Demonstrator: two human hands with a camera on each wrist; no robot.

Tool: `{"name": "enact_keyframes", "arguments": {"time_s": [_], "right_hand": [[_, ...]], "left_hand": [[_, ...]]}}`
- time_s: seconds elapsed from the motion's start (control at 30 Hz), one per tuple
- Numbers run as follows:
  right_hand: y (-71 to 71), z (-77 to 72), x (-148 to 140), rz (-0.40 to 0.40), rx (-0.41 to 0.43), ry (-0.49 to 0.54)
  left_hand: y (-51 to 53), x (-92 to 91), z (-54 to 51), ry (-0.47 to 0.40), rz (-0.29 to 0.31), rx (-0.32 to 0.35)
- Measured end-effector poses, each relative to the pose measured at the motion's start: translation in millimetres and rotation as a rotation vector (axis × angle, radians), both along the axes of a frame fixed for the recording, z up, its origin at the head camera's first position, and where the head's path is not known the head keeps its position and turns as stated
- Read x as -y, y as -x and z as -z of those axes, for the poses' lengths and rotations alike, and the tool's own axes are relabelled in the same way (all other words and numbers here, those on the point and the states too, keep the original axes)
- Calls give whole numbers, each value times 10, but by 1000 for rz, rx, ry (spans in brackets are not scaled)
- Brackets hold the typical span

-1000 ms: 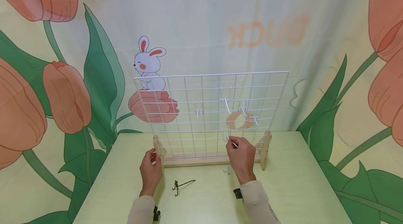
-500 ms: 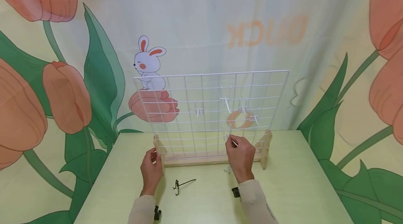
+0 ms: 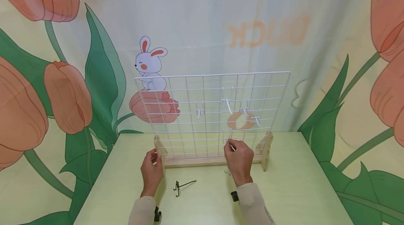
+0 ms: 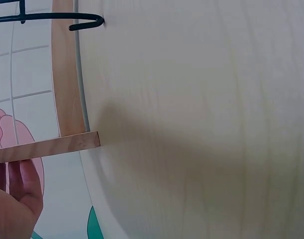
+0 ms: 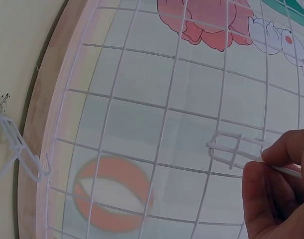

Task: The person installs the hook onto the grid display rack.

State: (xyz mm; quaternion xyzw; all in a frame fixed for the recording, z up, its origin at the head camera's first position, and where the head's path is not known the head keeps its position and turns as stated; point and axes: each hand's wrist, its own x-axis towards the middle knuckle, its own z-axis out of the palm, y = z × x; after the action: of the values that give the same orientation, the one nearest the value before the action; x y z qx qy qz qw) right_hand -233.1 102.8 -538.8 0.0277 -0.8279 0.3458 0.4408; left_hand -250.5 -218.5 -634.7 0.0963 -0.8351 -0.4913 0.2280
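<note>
A white wire grid panel [image 3: 186,98] stands upright in a wooden stand [image 3: 195,163] on the table. My right hand [image 3: 238,160] pinches the arm of a white wire hook [image 5: 225,149] between thumb and fingers. The hook's square back plate lies against the lower part of the grid; whether it is latched on a wire I cannot tell. My left hand [image 3: 152,174] touches the outer side of the stand's left foot [image 4: 47,148] with its fingertips. Other white hooks [image 3: 228,105] hang higher on the grid, one of them [image 3: 199,111] left of the middle.
A black wire hook [image 3: 181,185] lies on the pale yellow table [image 3: 202,207] in front of the stand. Another white hook [image 5: 20,144] lies near the base, mostly hidden behind my right wrist in the head view. A printed curtain [image 3: 195,25] hangs behind.
My right hand has shifted slightly left and down with the white hook, and more of the hook shows above the fingers. The left hand stays at the stand.
</note>
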Motion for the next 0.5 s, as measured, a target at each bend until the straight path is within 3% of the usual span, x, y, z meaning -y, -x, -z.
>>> {"name": "enact_keyframes", "arguments": {"time_s": [0.5], "right_hand": [[-88,42,22,1,73,34]], "left_hand": [[2,2,10,-3,0,3]]}}
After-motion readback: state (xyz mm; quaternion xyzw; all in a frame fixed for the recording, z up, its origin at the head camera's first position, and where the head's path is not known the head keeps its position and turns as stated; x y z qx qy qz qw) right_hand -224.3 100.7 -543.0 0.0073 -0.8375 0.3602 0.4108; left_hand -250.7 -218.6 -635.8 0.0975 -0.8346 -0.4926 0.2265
